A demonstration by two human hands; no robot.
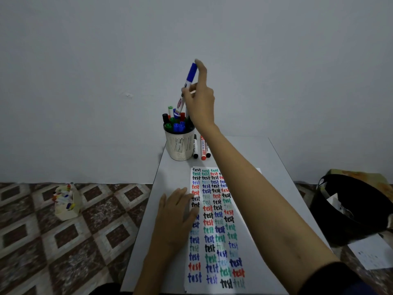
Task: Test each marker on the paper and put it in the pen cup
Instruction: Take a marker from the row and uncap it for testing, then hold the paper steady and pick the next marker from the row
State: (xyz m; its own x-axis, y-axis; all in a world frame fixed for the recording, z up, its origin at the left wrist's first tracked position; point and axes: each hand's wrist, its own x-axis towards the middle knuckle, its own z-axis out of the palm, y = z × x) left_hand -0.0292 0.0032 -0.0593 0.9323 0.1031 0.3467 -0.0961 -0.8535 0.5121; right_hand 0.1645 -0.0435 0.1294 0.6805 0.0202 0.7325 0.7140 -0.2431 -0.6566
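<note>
Right hand [201,105] pinching blue marker [188,81], pen cup [179,145] just below it pretty jammed, so marker could snag on caps [176,125], bounce out. Left hand [176,218] flat, pressing paper [214,231].

Right hand [200,103] is up in the air pinching a blue-capped marker [188,84], tilted, its lower end right at the crowd of markers in the white pen cup [179,145] just below that hand. Three loose markers [203,147] lie on the table [276,167] under the wrist. Left hand [176,218] rests flat on the near-left edge of the paper [214,231], which is covered in colourful "test" scribbles.
</note>
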